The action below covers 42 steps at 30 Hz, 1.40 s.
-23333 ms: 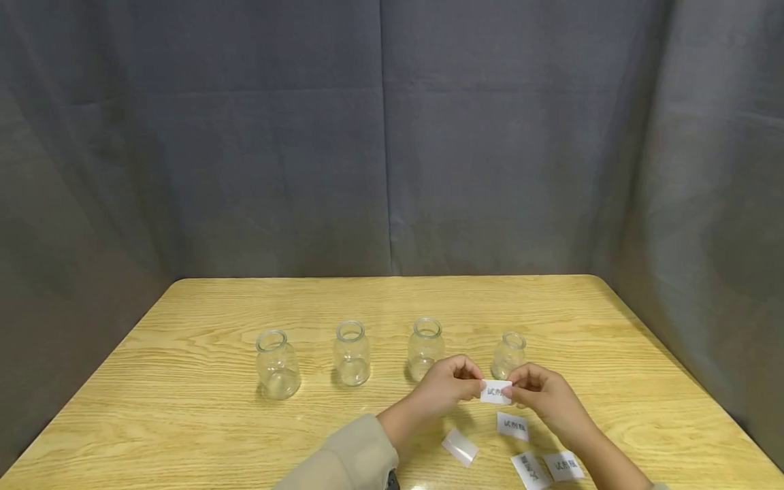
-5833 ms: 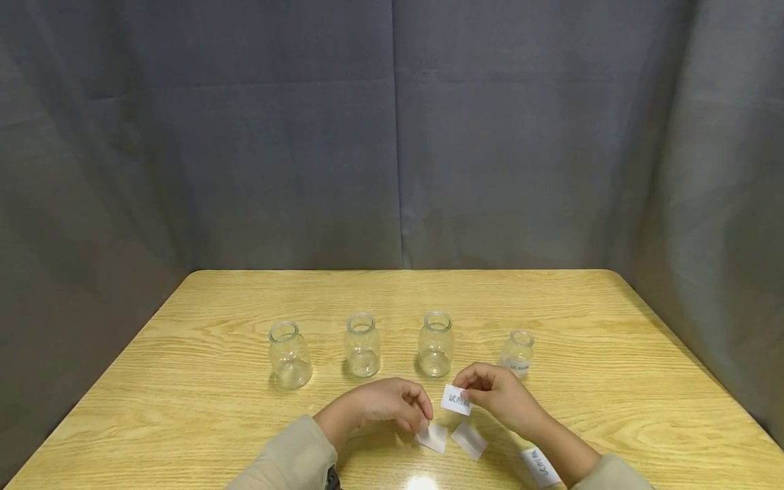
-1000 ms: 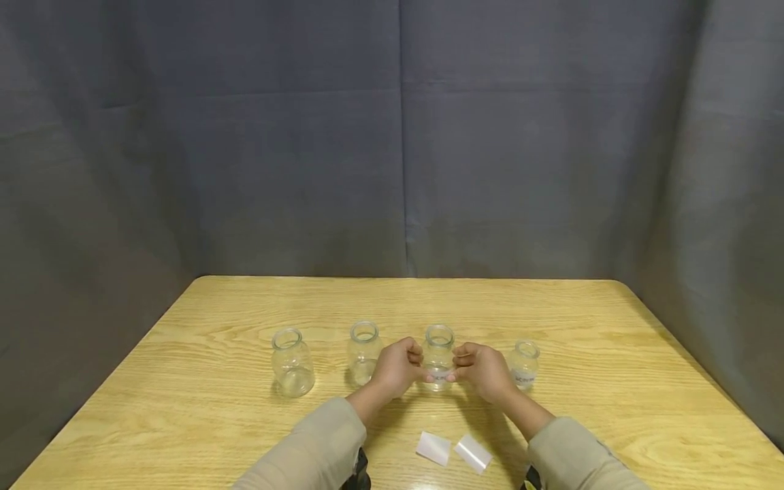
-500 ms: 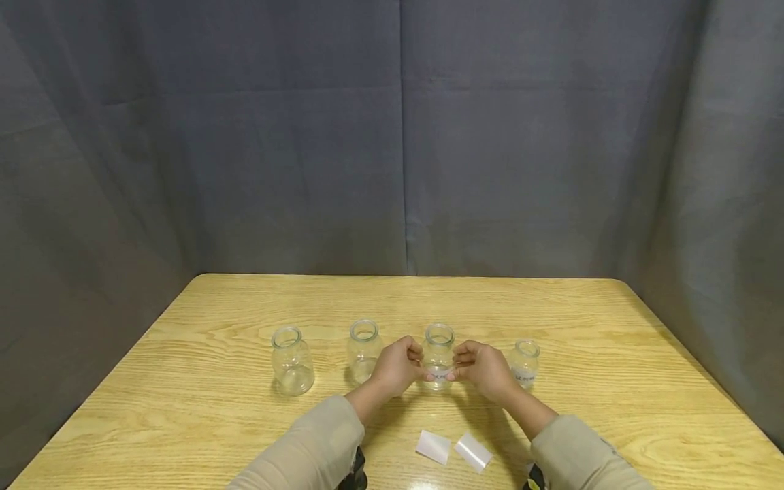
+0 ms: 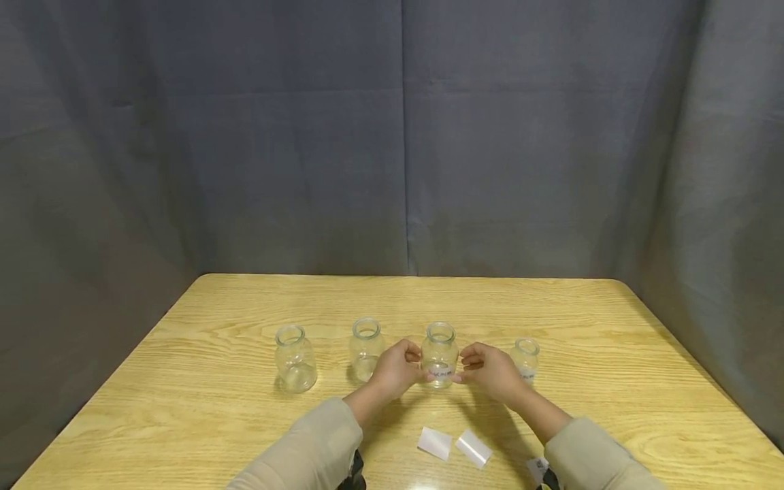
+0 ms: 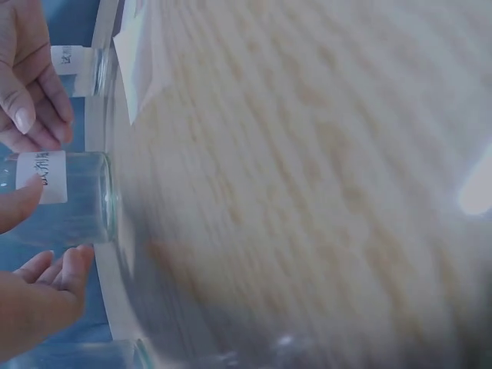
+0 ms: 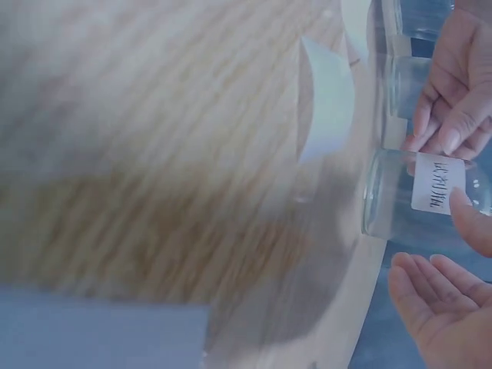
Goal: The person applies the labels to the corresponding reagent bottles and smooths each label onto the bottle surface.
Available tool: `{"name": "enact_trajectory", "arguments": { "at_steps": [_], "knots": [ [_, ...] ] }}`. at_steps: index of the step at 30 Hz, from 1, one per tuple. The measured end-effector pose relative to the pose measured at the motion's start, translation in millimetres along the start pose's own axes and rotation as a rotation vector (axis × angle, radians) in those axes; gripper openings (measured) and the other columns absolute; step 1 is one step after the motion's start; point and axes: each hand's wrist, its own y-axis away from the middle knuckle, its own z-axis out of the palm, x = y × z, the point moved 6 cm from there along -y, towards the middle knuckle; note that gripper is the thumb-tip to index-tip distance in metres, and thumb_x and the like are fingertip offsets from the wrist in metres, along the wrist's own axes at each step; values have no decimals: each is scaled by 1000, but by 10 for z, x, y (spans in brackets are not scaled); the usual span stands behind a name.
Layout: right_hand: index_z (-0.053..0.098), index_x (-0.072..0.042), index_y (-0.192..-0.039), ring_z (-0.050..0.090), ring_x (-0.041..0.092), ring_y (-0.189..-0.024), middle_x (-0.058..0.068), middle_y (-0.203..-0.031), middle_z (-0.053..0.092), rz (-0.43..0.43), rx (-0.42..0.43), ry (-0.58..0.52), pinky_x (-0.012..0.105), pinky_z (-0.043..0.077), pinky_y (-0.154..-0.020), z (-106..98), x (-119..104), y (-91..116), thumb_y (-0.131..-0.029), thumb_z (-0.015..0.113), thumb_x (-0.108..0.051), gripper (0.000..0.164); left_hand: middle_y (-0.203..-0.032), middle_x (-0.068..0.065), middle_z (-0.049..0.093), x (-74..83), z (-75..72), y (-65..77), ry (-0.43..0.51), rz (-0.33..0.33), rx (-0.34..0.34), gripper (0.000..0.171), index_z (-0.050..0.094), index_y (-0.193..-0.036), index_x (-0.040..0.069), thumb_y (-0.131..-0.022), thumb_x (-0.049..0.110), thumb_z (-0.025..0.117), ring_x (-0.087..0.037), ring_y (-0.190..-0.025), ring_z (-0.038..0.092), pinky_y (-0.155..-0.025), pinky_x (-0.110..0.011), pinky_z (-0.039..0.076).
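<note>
A clear glass jar (image 5: 439,354) stands upright, third from the left, with a white printed label (image 7: 439,183) on its lower front. My left hand (image 5: 395,371) is at its left side. The left thumb overlaps the label's left end, and the curled fingers lie along the glass. My right hand (image 5: 495,373) is at the jar's right side with its fingers a little apart from the glass. Its thumb tip is near the label's right end. Farther right, a smaller glass jar (image 5: 526,354) bears a similar label, partly hidden by my right hand.
Two more glass jars (image 5: 297,361) without visible labels stand to the left on the wooden table (image 5: 184,422). Two white backing papers (image 5: 435,443) lie in front. Another printed label (image 5: 537,469) shows beside the right cuff. Grey curtains (image 5: 294,136) surround the table.
Earlier, both hands handled loose labels, and the small right jar gained one. Lately a label is on the third jar; my right hand has just eased rightward off the glass while the left stayed.
</note>
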Motion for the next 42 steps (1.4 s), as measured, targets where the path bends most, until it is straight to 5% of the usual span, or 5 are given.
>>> {"name": "enact_trajectory", "arguments": {
  "at_steps": [12, 23, 35, 42],
  "knots": [
    [51, 7, -104, 53, 23, -86, 12, -95, 56, -99, -150, 7, 41, 44, -77, -140, -19, 298, -72, 68, -20, 45, -81, -7, 50, 16, 16, 248, 68, -34, -110, 33, 50, -94, -3, -70, 7, 70, -18, -72, 49, -64, -30, 45],
    [47, 10, -106, 50, 22, -85, 12, -96, 55, -76, -288, -27, 44, 44, -72, -259, 256, 582, -76, 65, -23, 48, -80, -3, 52, 120, 294, 408, 109, -26, -330, 29, 54, -94, -1, -71, 10, 69, -15, -73, 49, -70, -28, 43],
    [49, 11, -104, 53, 21, -82, 10, -92, 56, -33, -331, 12, 44, 45, -69, -408, 461, 740, -75, 65, -23, 48, -81, 1, 56, 239, 555, 446, 131, -2, -431, 26, 57, -94, 1, -71, 7, 68, -13, -75, 51, -74, -31, 44],
    [48, 12, -103, 53, 28, -84, 13, -94, 56, -23, -418, -62, 44, 46, -70, -384, 569, 827, -73, 66, -15, 44, -81, 3, 58, 299, 743, 488, 119, 39, -535, 25, 57, -96, -1, -73, 5, 66, -8, -74, 53, -73, -25, 45]
  ]
}}
